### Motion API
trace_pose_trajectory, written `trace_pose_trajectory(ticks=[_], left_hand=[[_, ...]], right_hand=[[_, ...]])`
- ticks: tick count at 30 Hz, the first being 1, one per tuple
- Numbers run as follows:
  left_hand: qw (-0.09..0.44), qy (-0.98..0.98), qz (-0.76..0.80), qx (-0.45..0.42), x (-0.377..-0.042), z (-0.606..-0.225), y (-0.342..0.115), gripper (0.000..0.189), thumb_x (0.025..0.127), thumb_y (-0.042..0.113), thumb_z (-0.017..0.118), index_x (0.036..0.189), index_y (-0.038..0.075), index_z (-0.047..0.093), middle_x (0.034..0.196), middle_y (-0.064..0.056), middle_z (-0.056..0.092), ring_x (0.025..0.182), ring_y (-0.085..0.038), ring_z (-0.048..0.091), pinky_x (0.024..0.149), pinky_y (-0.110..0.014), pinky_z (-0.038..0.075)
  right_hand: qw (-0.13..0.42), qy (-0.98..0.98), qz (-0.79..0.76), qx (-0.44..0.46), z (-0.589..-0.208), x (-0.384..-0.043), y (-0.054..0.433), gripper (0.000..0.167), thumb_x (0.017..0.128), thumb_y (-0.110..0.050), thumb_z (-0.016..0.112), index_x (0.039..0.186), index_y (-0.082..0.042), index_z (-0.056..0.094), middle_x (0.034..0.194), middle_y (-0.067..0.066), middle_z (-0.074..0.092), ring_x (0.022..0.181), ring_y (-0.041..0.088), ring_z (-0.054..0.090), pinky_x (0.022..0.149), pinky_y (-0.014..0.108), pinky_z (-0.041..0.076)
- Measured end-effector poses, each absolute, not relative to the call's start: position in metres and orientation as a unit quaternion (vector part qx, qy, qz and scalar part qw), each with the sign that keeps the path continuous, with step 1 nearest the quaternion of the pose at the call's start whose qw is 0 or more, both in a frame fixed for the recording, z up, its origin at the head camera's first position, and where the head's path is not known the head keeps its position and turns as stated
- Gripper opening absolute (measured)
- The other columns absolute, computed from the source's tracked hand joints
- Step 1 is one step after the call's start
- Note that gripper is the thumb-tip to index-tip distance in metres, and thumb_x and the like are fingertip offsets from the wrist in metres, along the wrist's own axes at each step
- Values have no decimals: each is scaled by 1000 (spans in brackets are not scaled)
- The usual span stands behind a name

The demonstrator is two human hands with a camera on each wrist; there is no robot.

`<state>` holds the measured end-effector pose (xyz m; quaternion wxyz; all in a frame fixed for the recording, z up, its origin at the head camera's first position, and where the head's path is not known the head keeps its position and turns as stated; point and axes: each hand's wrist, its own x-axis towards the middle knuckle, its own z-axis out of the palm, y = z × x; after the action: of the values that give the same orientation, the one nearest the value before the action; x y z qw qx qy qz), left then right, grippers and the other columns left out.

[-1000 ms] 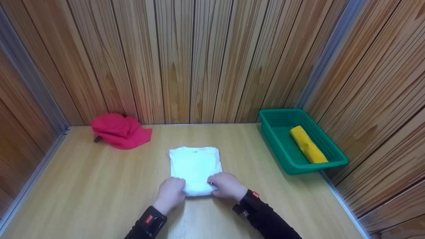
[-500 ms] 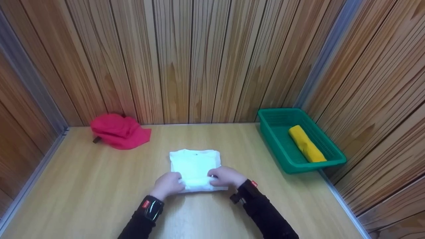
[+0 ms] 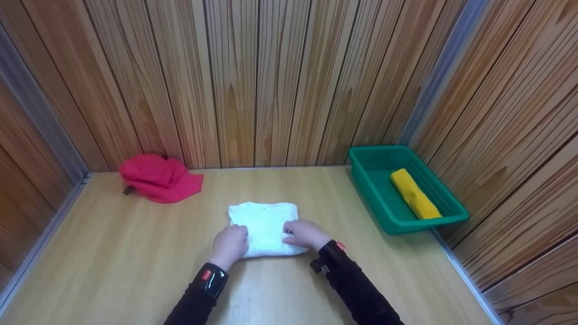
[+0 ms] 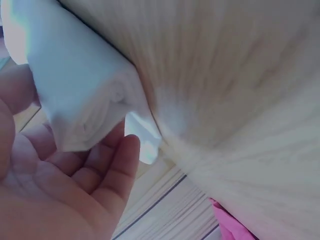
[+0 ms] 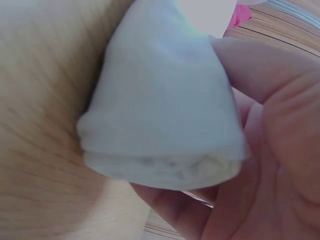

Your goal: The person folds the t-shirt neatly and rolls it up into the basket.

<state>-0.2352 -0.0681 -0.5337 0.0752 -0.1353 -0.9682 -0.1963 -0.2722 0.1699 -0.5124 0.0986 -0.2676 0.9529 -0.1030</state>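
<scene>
A white shirt (image 3: 267,230), folded into a compact bundle, lies mid-table between the two hands. Its near part is rolled up; the coiled layers show at the roll's end in the left wrist view. The left hand (image 3: 231,243) grips the left end of the roll (image 4: 80,90), thumb on one side and curled fingers underneath. At the other end, the right hand (image 3: 307,234) holds the roll (image 5: 165,115) with its thumb along one side and fingers beneath. Some fingertips are hidden behind the fabric.
At the back right stands a green basket (image 3: 372,198) with a rolled yellow cloth (image 3: 414,194) inside. A red cap (image 3: 160,178) lies at the back left by the wood-panelled wall (image 3: 239,90). Panelled walls also close both sides.
Both hands have rolled the shirt's near edge away from the body, so the bundle is shorter front to back. The hands moved slightly forward with it. Basket and cap stay in place.
</scene>
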Motion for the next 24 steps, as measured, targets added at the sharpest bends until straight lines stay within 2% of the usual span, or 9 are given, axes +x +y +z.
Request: trace_pose_trajectory(ticks=[2,6,9,12,17,21,24], left_hand=[[73,-968,-197,-139,-235,-533,-68,20,86,5,64,68,8,55,62,-2,46,57,-21,47,53,-37,42],[69,-967,-201,-138,-235,-533,-69,22,85,4,64,67,9,54,62,-2,46,57,-20,47,54,-37,43],[66,-967,-206,-133,-236,-533,-70,24,85,4,65,65,10,52,61,-1,45,57,-20,46,54,-36,42],[58,-967,-213,-129,-237,-533,-69,24,85,4,65,65,10,51,61,-1,44,57,-19,45,54,-35,40],[52,-965,-224,-130,-238,-532,-68,25,84,3,64,64,11,50,61,0,42,57,-18,42,53,-35,38],[78,-961,-221,-144,-236,-533,-70,27,82,2,64,62,10,48,60,-1,42,55,-20,44,51,-37,39],[100,-964,-187,-159,-232,-533,-70,22,85,3,63,66,7,53,62,-3,46,56,-22,48,51,-39,42]], right_hand=[[77,957,-85,-267,-513,-269,168,20,95,-30,66,102,-12,66,87,0,64,76,17,59,70,33,49],[-9,960,-30,-278,-512,-255,164,23,93,-29,68,108,-11,67,93,4,62,82,19,60,68,33,50],[-86,950,6,-299,-512,-241,159,21,92,-24,68,109,-11,67,95,4,59,84,19,57,66,31,48],[-131,940,40,-313,-515,-228,156,18,90,-19,68,106,-11,67,95,4,57,85,19,54,64,30,46],[-147,928,123,-319,-520,-216,150,22,83,-16,72,102,-11,63,91,4,55,84,20,52,64,30,45],[-147,922,149,-324,-523,-224,144,16,84,-11,69,98,-11,63,88,3,57,81,19,54,63,29,46],[-134,925,130,-330,-526,-232,143,15,85,-8,68,99,-12,65,90,2,60,81,19,56,64,30,47]])
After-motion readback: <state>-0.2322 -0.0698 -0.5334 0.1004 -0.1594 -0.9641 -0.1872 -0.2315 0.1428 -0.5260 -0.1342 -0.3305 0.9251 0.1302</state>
